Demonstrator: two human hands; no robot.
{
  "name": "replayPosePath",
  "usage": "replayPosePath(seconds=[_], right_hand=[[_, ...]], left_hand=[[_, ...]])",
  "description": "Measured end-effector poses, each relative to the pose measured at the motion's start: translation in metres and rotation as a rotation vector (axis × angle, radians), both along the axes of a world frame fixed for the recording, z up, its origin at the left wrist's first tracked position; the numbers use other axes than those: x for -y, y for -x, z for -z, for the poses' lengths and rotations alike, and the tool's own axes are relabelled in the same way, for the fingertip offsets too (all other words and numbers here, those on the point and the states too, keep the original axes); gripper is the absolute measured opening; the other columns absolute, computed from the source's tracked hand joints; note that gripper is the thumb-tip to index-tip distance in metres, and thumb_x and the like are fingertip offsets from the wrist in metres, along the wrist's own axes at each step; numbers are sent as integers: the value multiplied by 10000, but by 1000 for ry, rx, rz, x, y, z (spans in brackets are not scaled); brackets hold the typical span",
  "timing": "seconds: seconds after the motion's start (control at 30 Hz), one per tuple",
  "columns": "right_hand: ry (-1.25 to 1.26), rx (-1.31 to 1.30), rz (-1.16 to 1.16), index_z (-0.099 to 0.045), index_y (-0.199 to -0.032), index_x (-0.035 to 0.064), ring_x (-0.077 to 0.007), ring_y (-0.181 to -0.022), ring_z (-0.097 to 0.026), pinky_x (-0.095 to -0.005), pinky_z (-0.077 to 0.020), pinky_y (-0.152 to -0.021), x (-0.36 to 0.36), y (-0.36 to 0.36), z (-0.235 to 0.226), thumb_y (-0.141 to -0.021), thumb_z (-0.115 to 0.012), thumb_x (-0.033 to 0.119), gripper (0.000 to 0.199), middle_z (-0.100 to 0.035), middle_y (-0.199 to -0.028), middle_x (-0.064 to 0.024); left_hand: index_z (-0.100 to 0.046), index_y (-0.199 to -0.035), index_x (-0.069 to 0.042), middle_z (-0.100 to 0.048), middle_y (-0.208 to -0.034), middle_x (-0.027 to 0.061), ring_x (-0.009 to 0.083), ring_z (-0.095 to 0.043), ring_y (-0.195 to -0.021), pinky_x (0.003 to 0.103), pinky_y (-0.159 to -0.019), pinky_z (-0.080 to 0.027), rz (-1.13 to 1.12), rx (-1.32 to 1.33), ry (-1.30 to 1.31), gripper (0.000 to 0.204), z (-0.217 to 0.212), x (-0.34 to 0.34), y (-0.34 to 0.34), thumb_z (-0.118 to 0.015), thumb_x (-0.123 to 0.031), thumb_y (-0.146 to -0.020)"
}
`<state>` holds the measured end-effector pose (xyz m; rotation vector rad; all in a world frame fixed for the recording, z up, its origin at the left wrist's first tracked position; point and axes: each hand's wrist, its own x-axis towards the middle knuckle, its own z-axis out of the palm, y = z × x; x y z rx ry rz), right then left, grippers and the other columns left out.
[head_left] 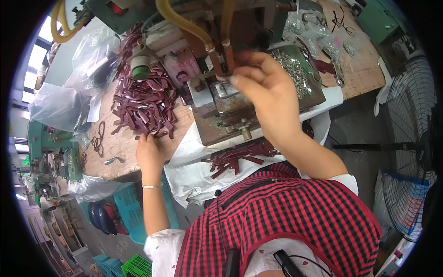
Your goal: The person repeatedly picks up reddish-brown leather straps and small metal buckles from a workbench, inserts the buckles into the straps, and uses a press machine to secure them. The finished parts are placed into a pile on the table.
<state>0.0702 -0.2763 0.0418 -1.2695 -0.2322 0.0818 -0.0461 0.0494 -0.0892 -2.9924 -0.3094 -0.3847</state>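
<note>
My left hand reaches to the front edge of a heap of maroon strips. Its fingers are closed around one maroon strip at the pile's edge. My right hand is at the machine, thumb and fingers bent together beside two upright copper-coloured rods. Motion smears its fingertips, and whatever they hold is too small or hidden to make out. Just below the rods sits a small metal fixture block. Behind my right wrist, a tray bears many tiny silvery parts.
Yellow hoses run down to the rods. A green-tipped cylinder hangs over the heap. More maroon strips lie on white sheeting by my lap. Plastic bags are at left; a caged fan stands at right.
</note>
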Motion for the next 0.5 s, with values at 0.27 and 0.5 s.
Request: replayPosePath(seconds=[0.27,0.5], right_hand=[[534,364,229,-663,-1268,25,-214,-1118,-679,-332,-497,-1000,78,-7,39,-891,-697,43,379,-715,-1188,-116],[1143,516,577,-735,-1104,53,-318,-952,-648,-409,-515,-856,145,6,94,-798,-803,130,323,-702,-981,-126]], left_hand=[[-587,-1013,-15,-631,-940,163,344,-655,-874,454,-715,-532,112,-90,12,233,-6,-30,-18,-620,-15,-782],[-738,-947,17,-685,-956,120,240,-655,-799,336,-724,-521,121,476,492,89,-71,51,-16,-709,40,-866]])
